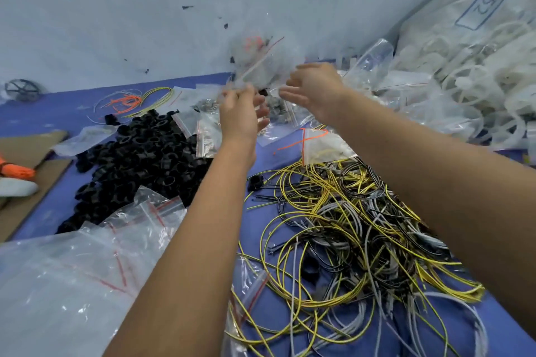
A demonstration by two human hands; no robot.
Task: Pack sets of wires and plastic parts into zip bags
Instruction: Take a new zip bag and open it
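Plastic parts (136, 159) left — wires (362, 229) right

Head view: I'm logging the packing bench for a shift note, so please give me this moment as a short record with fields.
surface: blue table
left hand: raised, touching a blurred zip bag; grip unclear
right hand: raised beside the bag, fingers relaxed
bag contents: orange wire and dark parts, blurred
left of arms: pile of black plastic parts
right of arms: tangle of yellow, grey and black wires
near left: empty zip bags
far right: heap of white parts in clear bags
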